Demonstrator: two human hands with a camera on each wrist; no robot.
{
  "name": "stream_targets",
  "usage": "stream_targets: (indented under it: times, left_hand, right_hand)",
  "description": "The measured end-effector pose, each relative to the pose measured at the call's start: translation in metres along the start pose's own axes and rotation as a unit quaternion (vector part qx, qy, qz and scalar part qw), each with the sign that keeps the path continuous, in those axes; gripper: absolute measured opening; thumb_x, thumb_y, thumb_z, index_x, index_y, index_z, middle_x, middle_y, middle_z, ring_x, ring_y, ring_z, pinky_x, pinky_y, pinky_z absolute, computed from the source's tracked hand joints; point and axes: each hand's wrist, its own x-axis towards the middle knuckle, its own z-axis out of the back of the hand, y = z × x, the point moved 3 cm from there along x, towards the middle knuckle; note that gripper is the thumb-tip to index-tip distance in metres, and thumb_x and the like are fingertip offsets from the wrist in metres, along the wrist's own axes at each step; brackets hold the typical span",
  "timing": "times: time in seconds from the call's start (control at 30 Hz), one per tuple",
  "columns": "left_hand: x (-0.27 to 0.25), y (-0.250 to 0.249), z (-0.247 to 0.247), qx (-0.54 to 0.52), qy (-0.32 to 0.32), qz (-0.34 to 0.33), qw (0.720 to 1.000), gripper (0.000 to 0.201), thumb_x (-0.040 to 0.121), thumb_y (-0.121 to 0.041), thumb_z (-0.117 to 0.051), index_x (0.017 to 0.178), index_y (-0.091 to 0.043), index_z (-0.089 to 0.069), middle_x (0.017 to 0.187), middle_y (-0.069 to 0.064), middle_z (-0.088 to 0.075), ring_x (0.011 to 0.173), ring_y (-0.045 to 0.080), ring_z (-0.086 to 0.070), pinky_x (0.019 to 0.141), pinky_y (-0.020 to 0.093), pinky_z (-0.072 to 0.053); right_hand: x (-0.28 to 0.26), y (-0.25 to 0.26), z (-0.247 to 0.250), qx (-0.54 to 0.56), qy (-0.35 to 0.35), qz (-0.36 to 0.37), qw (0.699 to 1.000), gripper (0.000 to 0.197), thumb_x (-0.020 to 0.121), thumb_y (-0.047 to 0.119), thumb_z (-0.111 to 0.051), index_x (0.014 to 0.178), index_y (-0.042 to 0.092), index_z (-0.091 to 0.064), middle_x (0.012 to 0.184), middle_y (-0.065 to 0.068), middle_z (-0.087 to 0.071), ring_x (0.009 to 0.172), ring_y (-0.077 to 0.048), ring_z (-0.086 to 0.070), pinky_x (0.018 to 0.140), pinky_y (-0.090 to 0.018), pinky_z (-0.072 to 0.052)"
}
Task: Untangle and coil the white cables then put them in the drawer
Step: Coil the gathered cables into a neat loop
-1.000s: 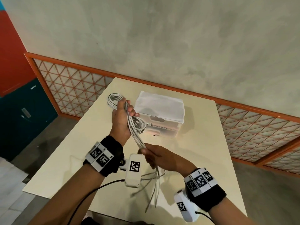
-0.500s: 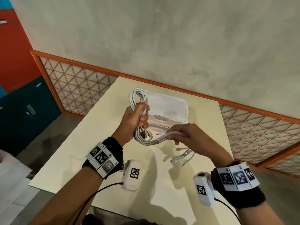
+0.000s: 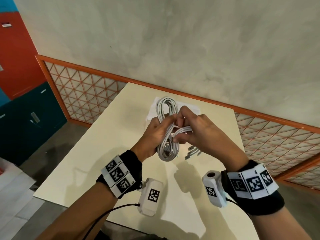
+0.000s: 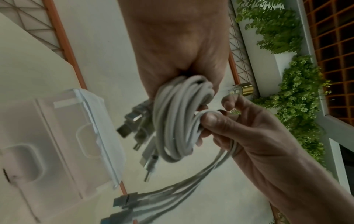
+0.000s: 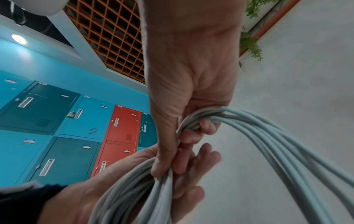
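Since half a second ago, right hand [image 3: 199, 130] brought in against left hand [image 3: 155, 134], above table [image 3: 107, 139]. Both clamped on white cables [image 3: 167, 135]: long looped bundle, loose plug ends dangling. Just in front of translucent drawer [image 4: 63, 136].

We see bare table [image 3: 97, 158] left of our hands; the drawer box [image 3: 194, 110] stands just behind them, blocking the way toward the wall [image 3: 173, 49].
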Motion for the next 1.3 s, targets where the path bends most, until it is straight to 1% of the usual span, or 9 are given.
stream_targets:
  times: [0.13, 0.3, 0.43, 0.6, 0.73, 0.83, 1.03, 1.17, 1.3]
  left_hand:
    - [-0.005, 0.007, -0.004, -0.04, 0.028, 0.052, 0.997, 0.033, 0.098, -0.024, -0.047, 0.084, -0.001, -0.064, 0.066, 0.014, -0.068, 0.056, 0.027, -0.067, 0.061, 0.045, -0.061]
    - [-0.007, 0.017, -0.006, 0.026, 0.068, 0.11, 0.991, 0.046, 0.099, -0.028, -0.044, 0.065, -0.008, -0.068, 0.057, 0.016, -0.064, 0.047, 0.024, -0.059, 0.054, 0.032, -0.055]
    - [-0.005, 0.016, -0.003, 0.074, 0.095, 0.111, 0.986, 0.052, 0.098, -0.025, -0.043, 0.051, -0.014, -0.062, 0.049, 0.009, -0.056, 0.039, 0.018, -0.049, 0.051, 0.03, -0.05]
    - [0.0, 0.017, 0.004, 0.084, 0.1, 0.138, 0.982, 0.036, 0.096, -0.023, -0.048, 0.063, -0.009, -0.054, 0.045, 0.006, -0.045, 0.032, 0.013, -0.032, 0.048, 0.026, -0.042]
    - [0.001, 0.016, 0.006, 0.073, 0.114, 0.15, 0.979, 0.022, 0.097, -0.028, -0.05, 0.09, -0.007, -0.054, 0.044, 0.001, -0.041, 0.032, 0.01, -0.028, 0.046, 0.024, -0.039]
    - [0.001, 0.019, 0.006, 0.089, 0.118, 0.16, 0.976, 0.02, 0.097, -0.027, -0.049, 0.093, -0.008, -0.054, 0.044, 0.0, -0.041, 0.032, 0.01, -0.027, 0.045, 0.024, -0.039]
    - [0.0, 0.041, 0.001, 0.134, 0.093, 0.203, 0.966, 0.033, 0.099, -0.028, -0.045, 0.072, -0.012, -0.051, 0.045, 0.0, -0.048, 0.033, 0.01, -0.034, 0.045, 0.021, -0.042]
    - [0.0, 0.055, -0.003, 0.152, 0.125, 0.275, 0.941, 0.027, 0.098, -0.015, -0.036, 0.075, -0.009, -0.049, 0.046, 0.003, -0.046, 0.031, 0.01, -0.036, 0.044, 0.019, -0.039]
    - [-0.007, 0.058, -0.005, 0.132, 0.151, 0.314, 0.928, 0.033, 0.1, -0.028, -0.037, 0.075, -0.01, -0.049, 0.042, 0.001, -0.047, 0.03, 0.01, -0.034, 0.042, 0.018, -0.037]
  right_hand:
    - [0.002, 0.006, 0.009, -0.068, -0.005, 0.008, 0.998, 0.057, 0.062, 0.029, -0.083, 0.084, 0.026, -0.03, 0.06, 0.007, -0.051, 0.054, -0.009, -0.046, 0.05, -0.028, -0.033]
    - [0.003, 0.004, 0.008, -0.135, 0.018, 0.02, 0.99, 0.069, 0.055, 0.044, -0.084, 0.086, 0.025, -0.026, 0.059, 0.008, -0.043, 0.051, -0.011, -0.04, 0.047, -0.025, -0.026]
    - [0.0, -0.008, 0.006, -0.022, 0.032, 0.018, 0.999, 0.06, 0.061, 0.042, -0.083, 0.084, 0.024, -0.031, 0.061, 0.005, -0.047, 0.052, -0.014, -0.04, 0.049, -0.027, -0.032]
    - [-0.006, -0.028, 0.009, 0.097, 0.086, -0.029, 0.991, 0.043, 0.07, 0.047, -0.075, 0.085, 0.022, -0.042, 0.059, 0.014, -0.059, 0.05, -0.005, -0.044, 0.05, -0.015, -0.033]
    - [-0.011, -0.04, 0.003, 0.164, 0.102, -0.088, 0.977, 0.049, 0.082, 0.057, -0.049, 0.073, 0.01, -0.058, 0.047, 0.006, -0.048, 0.045, -0.008, -0.039, 0.054, -0.018, -0.035]
    - [-0.012, -0.043, 0.002, 0.115, 0.108, -0.099, 0.983, 0.061, 0.092, 0.054, -0.037, 0.064, 0.006, -0.062, 0.051, 0.0, -0.051, 0.044, -0.007, -0.041, 0.051, -0.011, -0.034]
    - [-0.008, -0.03, 0.0, -0.031, -0.002, -0.032, 0.999, 0.043, 0.093, 0.03, -0.051, 0.054, 0.011, -0.057, 0.046, -0.002, -0.054, 0.042, -0.014, -0.042, 0.049, -0.028, -0.037]
    - [0.001, -0.021, -0.01, -0.025, 0.014, 0.022, 0.999, 0.041, 0.088, 0.021, -0.056, 0.05, 0.015, -0.043, 0.043, 0.002, -0.035, 0.044, -0.016, -0.035, 0.048, -0.025, -0.028]
    - [0.008, -0.035, -0.015, 0.066, 0.001, -0.023, 0.998, 0.044, 0.089, 0.018, -0.058, 0.052, 0.005, -0.039, 0.044, 0.002, -0.029, 0.044, -0.012, -0.027, 0.049, -0.024, -0.026]
